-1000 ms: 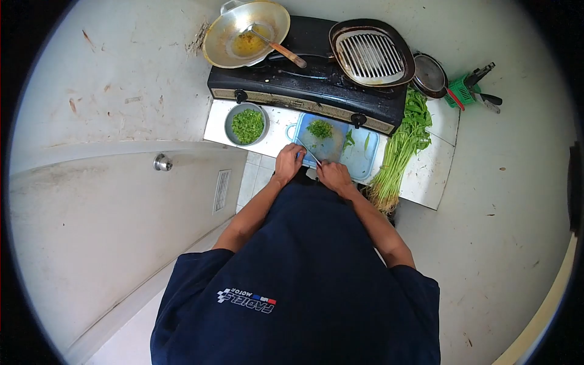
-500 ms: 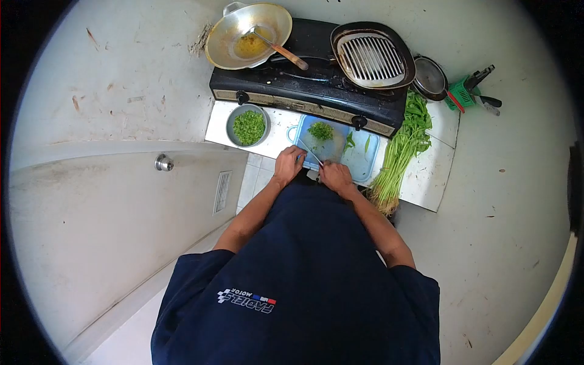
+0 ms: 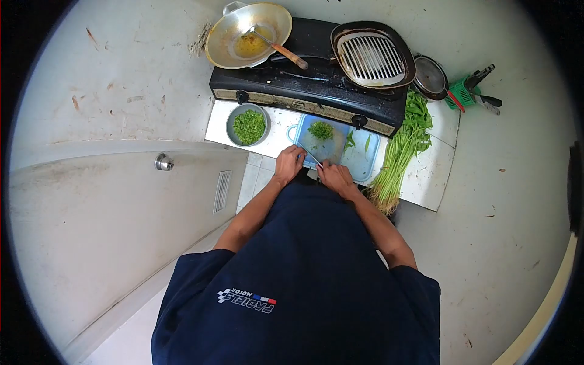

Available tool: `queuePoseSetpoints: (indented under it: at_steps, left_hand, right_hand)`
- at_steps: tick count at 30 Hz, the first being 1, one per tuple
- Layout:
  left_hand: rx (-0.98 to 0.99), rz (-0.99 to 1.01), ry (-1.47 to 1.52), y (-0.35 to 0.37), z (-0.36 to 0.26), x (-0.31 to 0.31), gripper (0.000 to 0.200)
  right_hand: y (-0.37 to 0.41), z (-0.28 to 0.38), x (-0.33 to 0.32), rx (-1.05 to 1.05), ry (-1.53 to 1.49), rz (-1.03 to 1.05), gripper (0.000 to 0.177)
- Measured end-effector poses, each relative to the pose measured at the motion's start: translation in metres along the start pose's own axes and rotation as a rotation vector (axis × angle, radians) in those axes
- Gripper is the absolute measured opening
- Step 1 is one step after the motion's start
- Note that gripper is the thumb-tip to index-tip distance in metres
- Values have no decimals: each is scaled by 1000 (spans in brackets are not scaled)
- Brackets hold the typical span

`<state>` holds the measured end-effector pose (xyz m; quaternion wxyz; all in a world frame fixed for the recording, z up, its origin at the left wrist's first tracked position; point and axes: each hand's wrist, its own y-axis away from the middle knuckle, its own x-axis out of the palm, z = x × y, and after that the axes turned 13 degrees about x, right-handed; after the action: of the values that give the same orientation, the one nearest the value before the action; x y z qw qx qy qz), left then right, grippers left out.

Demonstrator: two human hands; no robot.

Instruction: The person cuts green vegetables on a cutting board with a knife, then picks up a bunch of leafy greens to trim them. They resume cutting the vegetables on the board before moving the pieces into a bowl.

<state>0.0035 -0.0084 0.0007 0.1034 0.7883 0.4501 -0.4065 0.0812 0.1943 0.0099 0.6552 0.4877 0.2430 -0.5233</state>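
My right hand (image 3: 336,177) is closed round the handle of a knife (image 3: 311,157). Its blade slants up and left over the near edge of a blue cutting board (image 3: 360,165), toward my left hand (image 3: 290,163). The left fingers are curled at the board's near left corner, close to the blade; what they hold, if anything, is hidden. On the board lies a small heap of chopped greens (image 3: 320,130), with a few loose leaf pieces (image 3: 349,142) to its right. A grey bowl (image 3: 265,135) holding more chopped greens (image 3: 248,126) stands to the left.
A bundle of leafy stalks with roots (image 3: 395,161) lies right of the board. Behind is a black stove (image 3: 304,91) bearing a wok (image 3: 220,45) with a wooden-handled ladle (image 3: 289,56) and a grill pan (image 3: 371,58). A strainer (image 3: 431,78) and green utensil basket (image 3: 460,94) stand right.
The knife blade has swung down a little, its tip nearer my left fingers. Both hands stay in nearly the same place.
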Motion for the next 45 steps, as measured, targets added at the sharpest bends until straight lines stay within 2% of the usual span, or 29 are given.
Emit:
queuePoseSetpoints:
  at_steps: [2, 5, 11, 14, 29, 32, 35, 45]
  left_hand:
    - [23, -37, 11, -1, -1, 0, 7]
    - [-2, -35, 6, -1, -5, -2, 7]
    - [-86, -56, 96, -1, -7, 0, 6]
    - [-58, -28, 42, 0, -6, 0, 6]
    - [-35, -30, -2, 7, -6, 1, 8]
    - [30, -61, -27, 9, -4, 2, 9]
    - [-62, -41, 14, 9, -6, 3, 8]
    - [-36, -28, -10, 7, -9, -1, 7]
  right_hand:
    - [0, -1, 1, 4, -2, -1, 47]
    - [3, -1, 1, -68, 27, -126, 41]
    - [-4, -3, 13, -62, 39, -115, 41]
    - [0, 0, 4, -8, 36, -42, 40]
    - [3, -5, 4, -46, 24, -73, 43]
    - [7, -5, 4, -39, 58, -77, 44]
    - [7, -6, 3, -44, 62, -75, 44]
    - [-2, -2, 4, -22, 18, -100, 40]
